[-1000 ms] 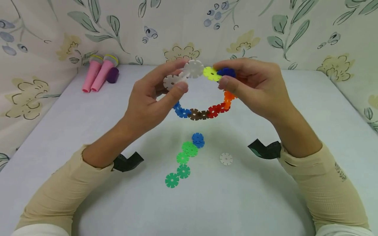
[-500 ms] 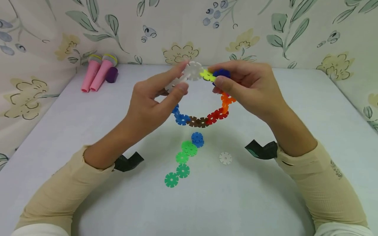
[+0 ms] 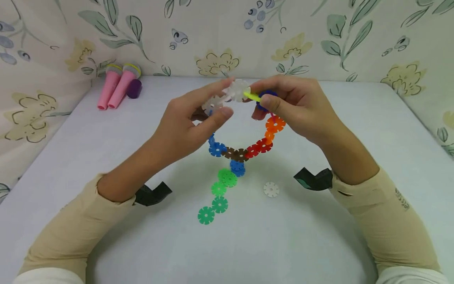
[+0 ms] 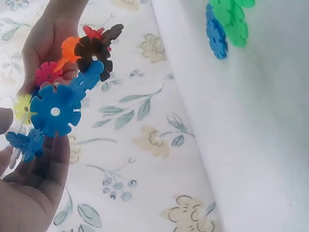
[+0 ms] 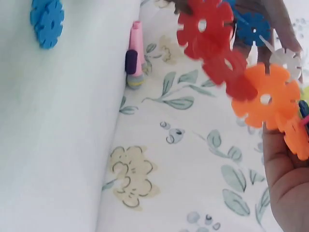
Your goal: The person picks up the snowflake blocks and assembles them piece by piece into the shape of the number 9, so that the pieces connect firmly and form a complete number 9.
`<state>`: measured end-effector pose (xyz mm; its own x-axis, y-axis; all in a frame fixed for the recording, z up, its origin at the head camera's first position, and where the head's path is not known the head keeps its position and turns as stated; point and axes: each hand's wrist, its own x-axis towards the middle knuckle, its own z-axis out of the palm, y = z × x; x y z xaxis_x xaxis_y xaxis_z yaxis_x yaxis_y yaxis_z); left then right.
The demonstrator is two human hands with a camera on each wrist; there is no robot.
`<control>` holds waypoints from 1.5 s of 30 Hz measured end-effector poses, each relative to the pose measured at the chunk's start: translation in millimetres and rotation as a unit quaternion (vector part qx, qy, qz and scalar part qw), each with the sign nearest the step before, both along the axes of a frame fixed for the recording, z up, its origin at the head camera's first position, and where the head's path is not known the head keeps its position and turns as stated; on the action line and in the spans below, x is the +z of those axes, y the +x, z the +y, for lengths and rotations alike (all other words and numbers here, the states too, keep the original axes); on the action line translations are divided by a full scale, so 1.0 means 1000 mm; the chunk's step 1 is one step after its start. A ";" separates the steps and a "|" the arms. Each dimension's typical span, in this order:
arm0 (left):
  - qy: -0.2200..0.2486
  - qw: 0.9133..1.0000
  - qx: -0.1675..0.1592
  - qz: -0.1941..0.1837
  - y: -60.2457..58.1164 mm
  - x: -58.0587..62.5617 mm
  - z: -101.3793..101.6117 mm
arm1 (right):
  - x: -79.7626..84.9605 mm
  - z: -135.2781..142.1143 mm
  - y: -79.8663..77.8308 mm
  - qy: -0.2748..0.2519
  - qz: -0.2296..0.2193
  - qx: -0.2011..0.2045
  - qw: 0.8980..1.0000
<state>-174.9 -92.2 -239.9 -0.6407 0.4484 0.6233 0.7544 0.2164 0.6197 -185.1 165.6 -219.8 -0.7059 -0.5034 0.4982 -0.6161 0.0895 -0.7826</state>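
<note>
Above the table, both hands hold a chain of notched plastic snowflake discs that hangs in a loop. My left hand [image 3: 184, 122] pinches the translucent white discs [image 3: 239, 90] at one end. My right hand [image 3: 301, 106] pinches the yellow disc [image 3: 252, 96] and the dark blue disc [image 3: 267, 103]. Yellow and white meet edge to edge; whether their slots are joined I cannot tell. Orange discs [image 3: 275, 124], red discs [image 3: 263, 145], brown discs [image 3: 241, 155] and blue discs [image 3: 217, 149] form the hanging part. In the left wrist view, a blue disc [image 4: 55, 111] partly covers the left fingers.
Below the loop lie loose green discs [image 3: 206, 215], light green discs [image 3: 227, 178], blue discs [image 3: 237, 169] and one white disc [image 3: 271, 189]. Two pink toy microphones [image 3: 120, 88] and a purple piece [image 3: 134, 89] lie at the back left, near the floral cloth [image 3: 220, 35].
The yellow disc has turned from nearly flat to edge-on and moved against the white disc. The right hand shifted left, and the loop's bottom swung lower, towards the loose blue discs in view.
</note>
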 end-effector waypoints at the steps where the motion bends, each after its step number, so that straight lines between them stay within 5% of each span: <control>1: 0.010 0.999 -0.006 -0.033 -0.001 0.001 -0.001 | 0.000 0.000 0.000 -0.017 -0.020 0.002 1.000; 3: 0.031 0.993 -0.021 -0.112 -0.003 0.002 -0.003 | -0.001 -0.001 -0.002 -0.057 -0.054 0.004 0.997; 8: 0.061 0.957 -0.023 -0.282 -0.010 0.005 -0.008 | -0.005 0.001 -0.007 -0.125 -0.113 0.014 0.986; 10: 0.067 0.953 -0.008 -0.296 -0.012 0.006 -0.009 | -0.006 0.003 -0.010 -0.105 -0.131 -0.002 0.986; 12: 0.062 0.958 0.013 -0.281 -0.014 0.007 -0.012 | -0.008 0.005 -0.014 -0.052 -0.150 -0.022 0.987; 15: 0.027 0.966 0.054 -0.250 -0.016 0.010 -0.017 | -0.015 0.008 -0.021 0.099 -0.170 -0.047 0.979; 17: -0.009 0.966 0.082 -0.243 -0.016 0.013 -0.021 | -0.021 0.006 -0.023 0.230 -0.164 -0.024 0.959; 20: -0.045 0.964 0.103 -0.240 -0.016 0.015 -0.026 | -0.033 -0.005 -0.019 0.397 -0.120 0.044 0.909; 23: -0.055 0.968 0.100 -0.222 -0.016 0.015 -0.027 | -0.044 -0.026 -0.009 0.474 -0.092 0.083 0.872; 25: -0.051 0.975 0.086 -0.197 -0.016 0.015 -0.027 | -0.051 -0.039 -0.003 0.495 -0.071 0.081 0.862; 30: -0.033 0.988 0.052 -0.140 -0.013 0.013 -0.026 | -0.062 -0.054 0.004 0.511 -0.039 0.051 0.857; 35: -0.030 0.995 0.034 -0.084 -0.011 0.012 -0.024 | -0.063 -0.050 0.000 0.512 -0.084 0.049 0.853; 39: -0.046 0.995 0.040 -0.077 -0.007 0.014 -0.024 | -0.057 -0.041 -0.006 0.495 -0.126 0.069 0.857; 42: -0.068 0.993 0.047 -0.081 -0.005 0.015 -0.024 | -0.044 -0.026 -0.012 0.454 -0.154 0.060 0.875; 45: -0.081 0.993 0.044 -0.072 -0.004 0.015 -0.022 | -0.026 -0.006 -0.015 0.379 -0.159 0.018 0.911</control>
<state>-178.8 -114.2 -224.8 -0.7593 0.4730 0.4469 0.6341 0.3834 0.6716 -200.2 159.7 -245.6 -0.7294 -0.6443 -0.2297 -0.3828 0.6629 -0.6435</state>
